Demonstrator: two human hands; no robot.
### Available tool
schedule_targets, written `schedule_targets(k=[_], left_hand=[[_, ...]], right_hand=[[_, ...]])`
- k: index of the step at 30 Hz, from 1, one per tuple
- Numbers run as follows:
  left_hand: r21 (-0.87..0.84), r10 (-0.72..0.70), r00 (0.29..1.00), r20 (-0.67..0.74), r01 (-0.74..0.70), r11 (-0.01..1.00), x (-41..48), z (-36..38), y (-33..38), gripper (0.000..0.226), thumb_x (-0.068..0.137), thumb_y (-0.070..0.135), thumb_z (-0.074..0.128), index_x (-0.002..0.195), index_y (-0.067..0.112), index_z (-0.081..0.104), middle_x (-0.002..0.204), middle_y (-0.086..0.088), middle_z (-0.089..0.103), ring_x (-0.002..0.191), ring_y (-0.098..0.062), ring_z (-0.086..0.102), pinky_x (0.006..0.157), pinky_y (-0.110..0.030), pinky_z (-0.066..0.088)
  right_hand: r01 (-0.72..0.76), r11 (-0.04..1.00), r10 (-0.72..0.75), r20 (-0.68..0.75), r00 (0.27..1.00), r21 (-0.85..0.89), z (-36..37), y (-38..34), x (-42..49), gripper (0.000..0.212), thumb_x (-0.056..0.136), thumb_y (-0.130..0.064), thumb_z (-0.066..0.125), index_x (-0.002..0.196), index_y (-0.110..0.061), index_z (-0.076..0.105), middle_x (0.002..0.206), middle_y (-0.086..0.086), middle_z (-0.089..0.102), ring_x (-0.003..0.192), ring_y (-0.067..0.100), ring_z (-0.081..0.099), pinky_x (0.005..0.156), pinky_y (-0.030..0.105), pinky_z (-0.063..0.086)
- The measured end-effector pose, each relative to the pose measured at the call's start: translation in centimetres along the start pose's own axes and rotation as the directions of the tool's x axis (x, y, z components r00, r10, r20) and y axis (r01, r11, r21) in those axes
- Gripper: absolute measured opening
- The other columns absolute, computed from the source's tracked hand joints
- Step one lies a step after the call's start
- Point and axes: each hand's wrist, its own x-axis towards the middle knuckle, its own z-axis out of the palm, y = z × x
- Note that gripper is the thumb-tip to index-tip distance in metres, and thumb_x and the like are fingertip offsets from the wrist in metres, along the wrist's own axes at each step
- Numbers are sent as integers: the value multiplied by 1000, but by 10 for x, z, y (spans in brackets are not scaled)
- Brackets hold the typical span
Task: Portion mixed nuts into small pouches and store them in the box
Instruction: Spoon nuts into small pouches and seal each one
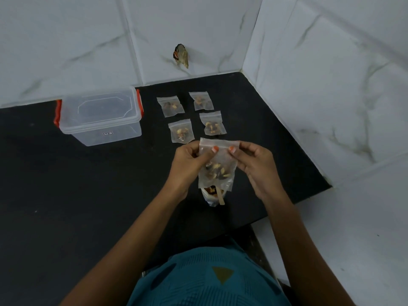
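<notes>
I pinch the top edge of a small pouch (217, 164) of mixed nuts between my left hand (189, 162) and right hand (256, 164), above the black tabletop (88, 184). Four filled pouches (192, 117) lie just beyond; the lidded box (99, 115) sits far left.

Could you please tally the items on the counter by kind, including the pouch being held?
Filled nut pouches lying on the counter: 4
Nut pouch held in both hands: 1
Clear storage box with orange clips, lid on: 1
Open nut bag with a wooden stick: 1
Total: 7
</notes>
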Motion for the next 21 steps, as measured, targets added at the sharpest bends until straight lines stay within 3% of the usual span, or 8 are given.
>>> schedule_targets(k=[2, 7, 12, 17, 21], left_hand=[[1, -4, 1000, -25, 4, 1000, 0, -3, -2, 9, 87, 12, 58, 92, 15, 65, 84, 3, 70, 78, -5, 68, 63, -15, 51], [-25, -22, 998, -59, 20, 999, -6, -8, -13, 8, 87, 9, 57, 92, 10, 63, 87, -2, 68, 79, -7, 67, 66, -17, 53], [11, -55, 998, -19, 55, 998, -8, -9, -16, 11, 86, 13, 58, 96, 15, 63, 95, -4, 67, 87, -9, 66, 73, -20, 53], [41, -13, 999, 32, 11, 999, -8, -4, -11, 14, 84, 11, 61, 92, 23, 61, 88, 5, 66, 78, 1, 65, 66, -14, 52], [87, 53, 995, -83, -45, 995, -1, -5, -11, 12, 84, 8, 62, 84, 20, 65, 80, 4, 68, 72, -1, 66, 59, -12, 49]], right_hand=[[-47, 999, 47, -1, 999, 4, 0, 1, 0, 9, 83, -11, 61, 91, -12, 63, 91, 2, 69, 88, 13, 68, 80, 29, 55], [-96, 995, 95, 41, 995, 33, 4, 10, -2, 8, 86, -8, 57, 86, -10, 65, 81, 2, 69, 75, 9, 69, 71, 23, 57], [-49, 997, 45, -55, 997, -65, 9, 21, 0, 11, 88, -8, 56, 83, -13, 65, 83, 2, 67, 81, 12, 66, 79, 29, 55], [-10, 989, -1, -71, 997, -148, 15, 24, 3, 12, 91, -9, 52, 88, -11, 64, 88, 5, 66, 86, 16, 63, 77, 28, 53], [7, 995, -7, 3, 1000, -97, 16, 21, 2, 11, 90, -12, 53, 91, -12, 65, 89, 5, 68, 85, 13, 66, 79, 28, 54]])
